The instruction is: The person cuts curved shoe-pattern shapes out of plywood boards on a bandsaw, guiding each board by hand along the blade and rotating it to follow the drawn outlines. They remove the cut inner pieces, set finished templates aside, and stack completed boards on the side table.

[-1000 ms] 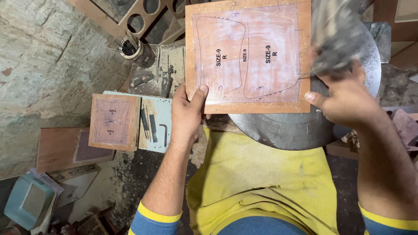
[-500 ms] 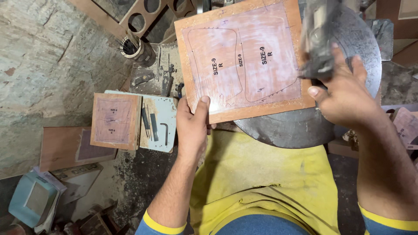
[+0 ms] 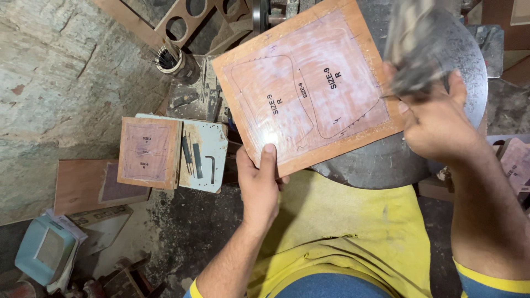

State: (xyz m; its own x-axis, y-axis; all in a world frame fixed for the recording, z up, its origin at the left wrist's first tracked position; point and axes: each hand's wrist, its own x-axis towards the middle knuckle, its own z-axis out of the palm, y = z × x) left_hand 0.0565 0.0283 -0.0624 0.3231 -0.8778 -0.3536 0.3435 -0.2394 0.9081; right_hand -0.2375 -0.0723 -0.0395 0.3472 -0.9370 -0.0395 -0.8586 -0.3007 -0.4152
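Tool in right hand (image 3: 441, 124) is motion-blurred (image 3: 411, 52), kind can't be told, its top runs off the upper edge. Right hand's grip on it is smeared, fingertips unclear. Left hand (image 3: 259, 185) has thumb on top of the wooden board (image 3: 306, 88), other fingers hidden under it. Board's top corner is cut by the frame edge. Round metal plate (image 3: 381, 160) is mostly covered by board and right hand. Both elbows are out of frame at the bottom. Small board (image 3: 149, 153) hides part of the pale blue box (image 3: 212, 143). Thin items in the cup (image 3: 168, 58) too small to identify. Pink board (image 3: 516, 163) is cropped at right edge.
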